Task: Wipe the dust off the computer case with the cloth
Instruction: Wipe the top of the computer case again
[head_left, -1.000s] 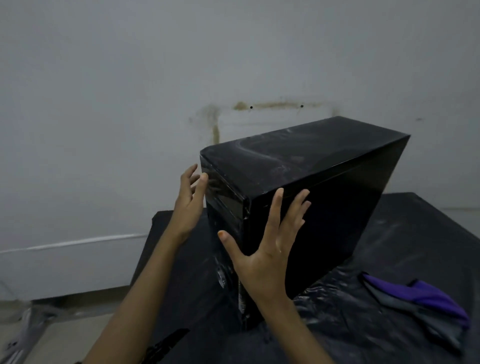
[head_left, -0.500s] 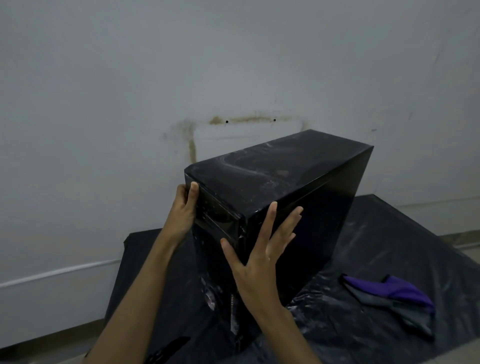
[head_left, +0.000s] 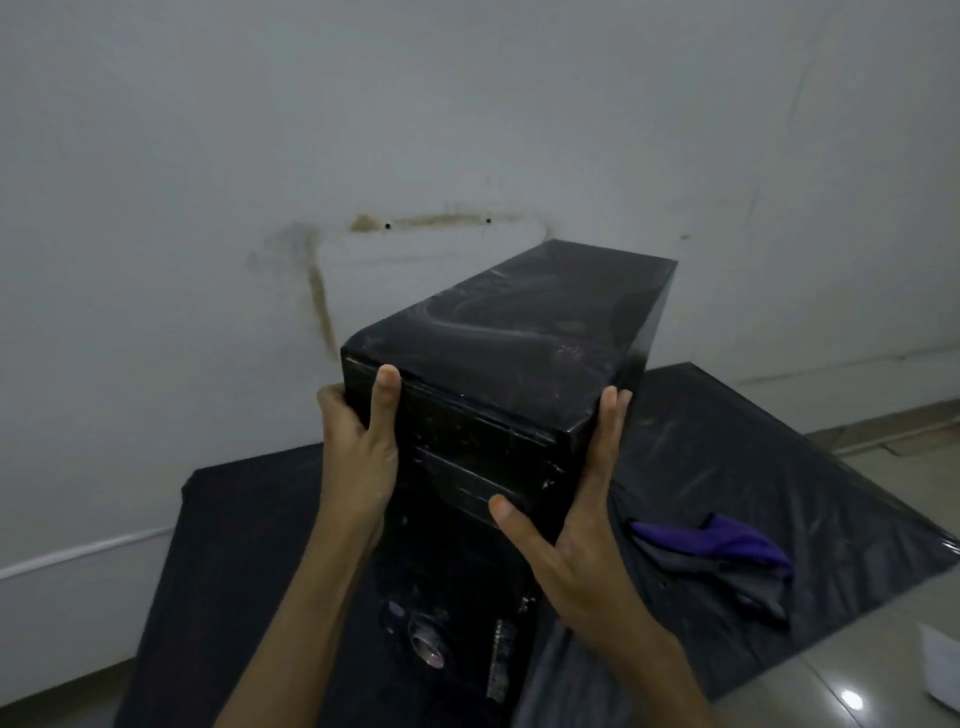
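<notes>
On the black plastic sheet (head_left: 779, 467), you clamp the computer case (head_left: 498, 364) upright with 2 hands: left hand (head_left: 358, 447) wraps its front-left edge, right hand (head_left: 587, 530) presses flat on the right side, likely to square it. Cloth (head_left: 722, 556) lies untouched, near right.

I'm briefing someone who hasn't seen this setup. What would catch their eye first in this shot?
The tall black computer case in the centre, its top streaked with pale dust, standing on a black plastic sheet. The left hand grips its front left edge while the right hand presses flat on its right side. To the right, a purple and grey cloth lies untouched on the sheet, and brown stains mark the white wall behind.
</notes>
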